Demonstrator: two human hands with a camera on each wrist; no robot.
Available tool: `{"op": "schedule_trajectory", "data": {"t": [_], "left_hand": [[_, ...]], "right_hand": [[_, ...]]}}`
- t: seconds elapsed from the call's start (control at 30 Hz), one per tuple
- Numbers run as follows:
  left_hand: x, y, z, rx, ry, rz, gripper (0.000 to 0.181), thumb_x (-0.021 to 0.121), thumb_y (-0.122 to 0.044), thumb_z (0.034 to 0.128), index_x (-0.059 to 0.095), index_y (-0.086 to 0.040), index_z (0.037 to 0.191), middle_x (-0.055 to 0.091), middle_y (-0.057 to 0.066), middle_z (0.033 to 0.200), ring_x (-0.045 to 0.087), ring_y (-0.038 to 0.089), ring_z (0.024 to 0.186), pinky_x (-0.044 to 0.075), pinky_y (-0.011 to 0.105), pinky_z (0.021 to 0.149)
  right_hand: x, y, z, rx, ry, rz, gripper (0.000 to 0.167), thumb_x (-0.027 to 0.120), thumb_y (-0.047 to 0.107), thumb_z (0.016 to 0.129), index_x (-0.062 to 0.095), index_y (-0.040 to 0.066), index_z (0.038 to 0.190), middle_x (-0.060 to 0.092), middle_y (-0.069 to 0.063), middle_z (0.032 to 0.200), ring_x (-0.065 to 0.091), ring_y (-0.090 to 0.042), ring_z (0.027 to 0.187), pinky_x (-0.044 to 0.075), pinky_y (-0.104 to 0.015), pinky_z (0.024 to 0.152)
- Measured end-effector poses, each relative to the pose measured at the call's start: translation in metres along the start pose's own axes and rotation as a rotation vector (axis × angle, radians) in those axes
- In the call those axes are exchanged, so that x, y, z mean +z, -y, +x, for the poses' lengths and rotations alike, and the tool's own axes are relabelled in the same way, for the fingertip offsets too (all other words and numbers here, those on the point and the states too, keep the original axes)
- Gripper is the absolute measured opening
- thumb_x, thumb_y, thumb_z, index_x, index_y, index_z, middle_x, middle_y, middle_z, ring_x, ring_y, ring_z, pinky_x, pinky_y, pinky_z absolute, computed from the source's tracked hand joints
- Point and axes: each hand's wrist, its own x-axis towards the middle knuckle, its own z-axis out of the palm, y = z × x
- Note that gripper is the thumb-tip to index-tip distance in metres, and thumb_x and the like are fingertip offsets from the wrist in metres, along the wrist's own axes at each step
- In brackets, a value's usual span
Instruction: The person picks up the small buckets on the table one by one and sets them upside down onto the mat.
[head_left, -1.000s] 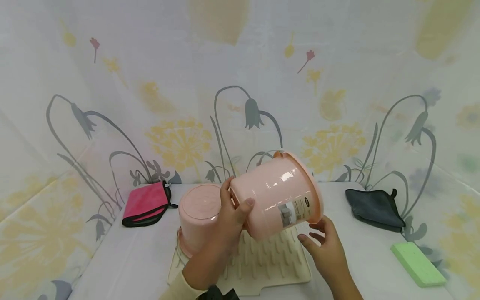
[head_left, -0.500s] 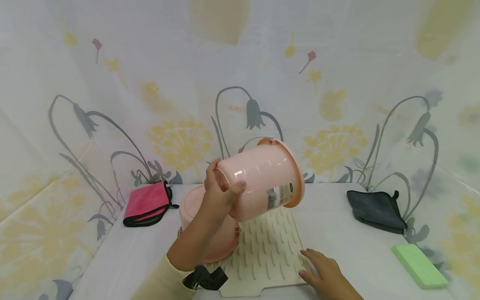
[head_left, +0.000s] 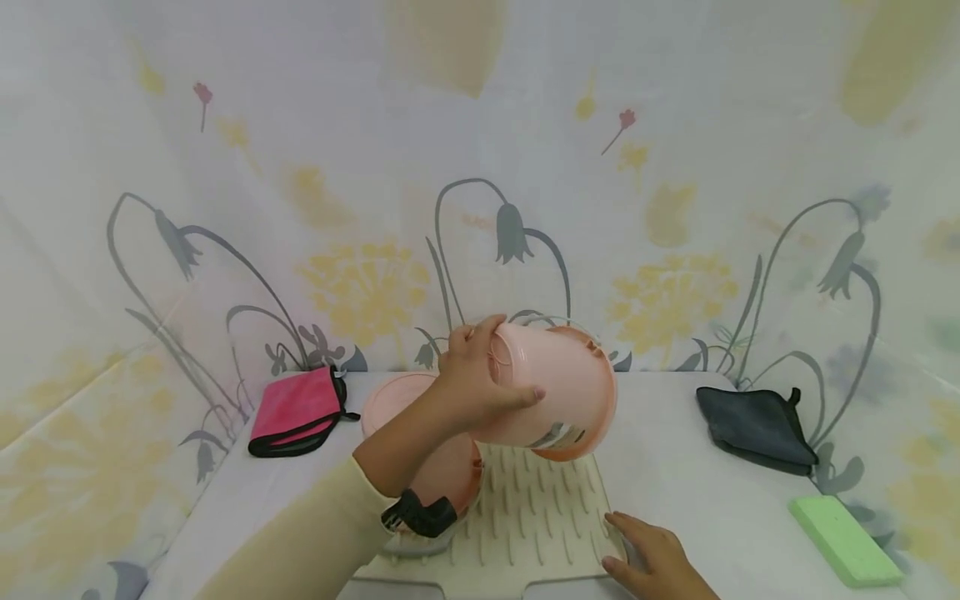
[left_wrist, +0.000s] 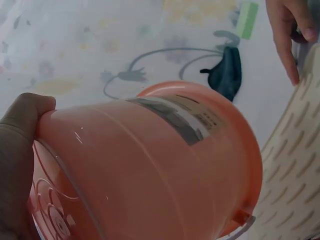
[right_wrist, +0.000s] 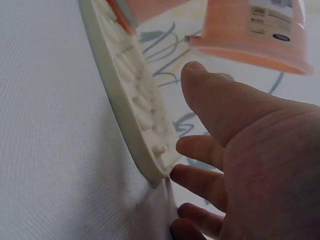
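Note:
My left hand (head_left: 480,379) grips a pink plastic bucket (head_left: 558,383) by its base, thumb on the side and fingers round the bottom. The bucket is tilted on its side in the air, its rim toward the right. A second pink bucket (head_left: 448,479) stands upside down on the left part of a cream ridged drying mat (head_left: 540,508), partly hidden by my left arm. At the mat's right edge is my right hand (head_left: 660,557), fingers extended and holding nothing; in the right wrist view its fingertips (right_wrist: 181,172) are at the mat's corner.
A folded pink cloth (head_left: 296,408) with black edging lies at the left. To the right are a dark grey cloth (head_left: 753,425) and a green sponge block (head_left: 847,542). A flower-printed curtain (head_left: 480,125) hangs behind the white table (head_left: 675,467).
My right hand has left the bucket's rim and come down to the mat's right edge. The left hand has swung the held bucket left, then back right, and turned it.

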Motion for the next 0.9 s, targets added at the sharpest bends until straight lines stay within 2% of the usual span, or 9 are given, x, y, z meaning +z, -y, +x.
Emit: {"op": "schedule_trajectory", "data": {"t": [0.07, 0.17, 0.23, 0.4, 0.6, 0.77, 0.9], "left_hand": [[0.006, 0.001, 0.003, 0.022, 0.031, 0.066, 0.11, 0.089, -0.059, 0.0695, 0.031, -0.042, 0.162, 0.024, 0.016, 0.165, 0.037, 0.051, 0.138, 0.05, 0.064, 0.096], [0.015, 0.0, 0.007, 0.064, 0.084, 0.154, 0.111, 0.087, -0.063, 0.069, 0.03, -0.042, 0.162, 0.022, 0.017, 0.167, 0.034, 0.052, 0.14, 0.049, 0.064, 0.097], [0.02, -0.002, 0.01, 0.083, 0.116, 0.212, 0.112, 0.085, -0.065, 0.0698, 0.028, -0.043, 0.163, 0.021, 0.016, 0.167, 0.033, 0.052, 0.142, 0.048, 0.065, 0.096], [0.037, -0.012, 0.015, 0.069, 0.14, 0.347, 0.11, 0.081, -0.073, 0.0691, 0.026, -0.05, 0.161, 0.024, 0.008, 0.167, 0.036, 0.043, 0.141, 0.051, 0.066, 0.086], [0.052, -0.023, 0.011, 0.081, 0.19, 0.395, 0.11, 0.079, -0.074, 0.0706, 0.022, -0.054, 0.162, 0.021, 0.006, 0.169, 0.034, 0.043, 0.143, 0.045, 0.072, 0.092], [0.06, -0.019, 0.006, 0.083, 0.258, 0.426, 0.108, 0.079, -0.073, 0.0721, 0.021, -0.055, 0.162, 0.023, 0.007, 0.169, 0.037, 0.042, 0.143, 0.046, 0.072, 0.095], [0.062, -0.016, 0.003, 0.091, 0.27, 0.447, 0.108, 0.079, -0.073, 0.072, 0.023, -0.055, 0.162, 0.022, 0.009, 0.171, 0.034, 0.045, 0.146, 0.043, 0.076, 0.099]], "right_hand": [[0.001, -0.001, -0.001, -0.027, -0.013, -0.004, 0.053, 0.079, 0.032, 0.093, 0.066, 0.001, 0.135, 0.07, -0.018, 0.133, 0.069, -0.037, 0.117, 0.059, -0.045, 0.091], [0.003, -0.007, -0.002, -0.054, -0.049, 0.027, 0.047, 0.076, 0.026, 0.096, 0.067, -0.001, 0.133, 0.072, -0.019, 0.129, 0.07, -0.024, 0.117, 0.059, -0.034, 0.09], [0.004, -0.013, -0.002, -0.033, -0.059, 0.076, 0.044, 0.074, 0.026, 0.098, 0.067, -0.001, 0.133, 0.073, -0.016, 0.128, 0.069, -0.015, 0.119, 0.058, -0.028, 0.091], [0.007, -0.025, -0.004, 0.006, -0.034, 0.116, 0.045, 0.069, 0.034, 0.102, 0.067, 0.004, 0.135, 0.073, -0.009, 0.131, 0.065, -0.007, 0.123, 0.057, -0.027, 0.093], [0.002, -0.023, -0.003, -0.025, -0.037, 0.142, 0.039, 0.069, 0.025, 0.102, 0.068, 0.002, 0.134, 0.073, -0.013, 0.129, 0.064, -0.003, 0.12, 0.057, -0.025, 0.088], [-0.005, -0.016, -0.001, -0.055, -0.014, 0.156, 0.039, 0.067, 0.02, 0.102, 0.065, -0.002, 0.135, 0.071, -0.019, 0.13, 0.061, -0.001, 0.122, 0.056, -0.024, 0.088], [-0.001, -0.017, -0.002, -0.078, -0.065, 0.13, 0.038, 0.072, 0.018, 0.099, 0.067, 0.0, 0.132, 0.073, -0.017, 0.127, 0.062, 0.0, 0.12, 0.055, -0.021, 0.088]]}}
